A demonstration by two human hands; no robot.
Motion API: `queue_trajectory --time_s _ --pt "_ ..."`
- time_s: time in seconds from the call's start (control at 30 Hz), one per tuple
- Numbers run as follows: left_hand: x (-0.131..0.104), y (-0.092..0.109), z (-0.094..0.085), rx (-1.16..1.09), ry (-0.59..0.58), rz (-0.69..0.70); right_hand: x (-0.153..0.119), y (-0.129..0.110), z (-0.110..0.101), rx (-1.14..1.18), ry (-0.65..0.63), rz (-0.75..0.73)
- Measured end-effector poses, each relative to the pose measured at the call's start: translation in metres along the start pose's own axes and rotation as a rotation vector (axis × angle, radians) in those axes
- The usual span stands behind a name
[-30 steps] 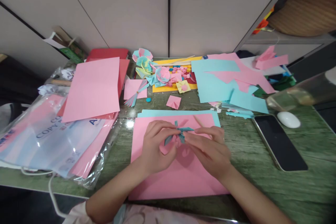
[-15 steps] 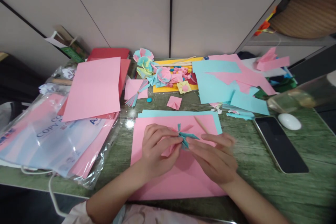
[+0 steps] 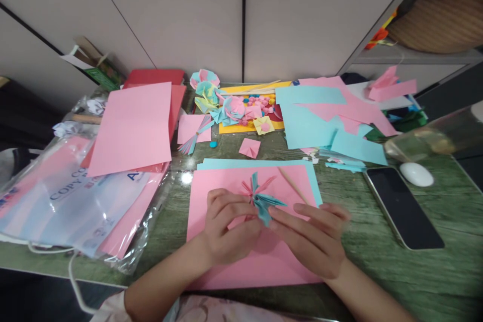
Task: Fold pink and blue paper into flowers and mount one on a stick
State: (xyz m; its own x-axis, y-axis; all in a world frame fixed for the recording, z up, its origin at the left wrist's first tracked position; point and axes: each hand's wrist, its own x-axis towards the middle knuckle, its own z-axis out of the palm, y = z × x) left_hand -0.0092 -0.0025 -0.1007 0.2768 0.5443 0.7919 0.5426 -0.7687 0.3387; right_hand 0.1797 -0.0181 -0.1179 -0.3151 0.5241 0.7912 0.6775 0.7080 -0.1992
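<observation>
Over the pink sheets [image 3: 234, 274] I see a folded paper flower [image 3: 260, 197] with pink and blue pleated petals. My left hand [image 3: 232, 221] is closed on its left side, fingers covering some of the pink petals. My right hand [image 3: 315, 231] pinches the lower blue petal at its fingertips, the other fingers raised and slightly blurred. A thin wooden stick [image 3: 292, 183] lies on the pink paper behind the right hand. Beyond the sheets sits a small folded pink square [image 3: 249, 148].
Finished paper flowers [image 3: 206, 93] and pompoms [image 3: 260, 104] lie at the back. Plastic-wrapped copy paper [image 3: 94, 201] and a pink sheet [image 3: 132, 128] are on the left. To the right are blue paper scraps [image 3: 313, 121], a phone [image 3: 403, 209], a white oval object [image 3: 416, 174] and a transparent container [image 3: 433, 133].
The flower's petals now show more widely fanned out, with the blue one spread downward. My right hand has shifted slightly down and right, still at the flower.
</observation>
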Motion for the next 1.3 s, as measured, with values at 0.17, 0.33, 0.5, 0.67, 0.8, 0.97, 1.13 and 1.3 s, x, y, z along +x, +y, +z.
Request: queue_trajectory --time_s 0.17,0.33,0.5,0.67,0.8,0.97,1.13,1.3 --pt "-0.003 -0.004 -0.001 0.014 0.016 0.035 0.002 0.005 0.000 0.015 0.032 -0.045" --pt "-0.009 -0.008 -0.003 0.033 -0.028 0.043 0.001 0.006 0.000 0.006 -0.009 -0.045" --pt "-0.012 -0.008 -0.003 0.012 -0.042 0.038 0.000 0.006 0.001 -0.011 0.012 0.000" --pt "-0.005 -0.007 -0.004 0.009 -0.057 0.053 0.005 0.006 0.005 -0.059 0.068 -0.007" --pt "-0.004 -0.008 -0.005 0.002 -0.070 0.052 0.007 0.005 0.006 -0.082 0.049 -0.001" --pt "-0.004 -0.007 -0.003 -0.023 -0.060 0.036 0.005 0.010 0.007 -0.095 0.109 -0.027" --pt "-0.002 -0.007 -0.001 -0.122 -0.088 -0.105 0.006 0.015 0.007 -0.137 0.114 -0.050" --pt "-0.002 -0.011 0.001 -0.222 -0.159 -0.221 0.008 0.015 0.009 -0.178 0.110 -0.072"
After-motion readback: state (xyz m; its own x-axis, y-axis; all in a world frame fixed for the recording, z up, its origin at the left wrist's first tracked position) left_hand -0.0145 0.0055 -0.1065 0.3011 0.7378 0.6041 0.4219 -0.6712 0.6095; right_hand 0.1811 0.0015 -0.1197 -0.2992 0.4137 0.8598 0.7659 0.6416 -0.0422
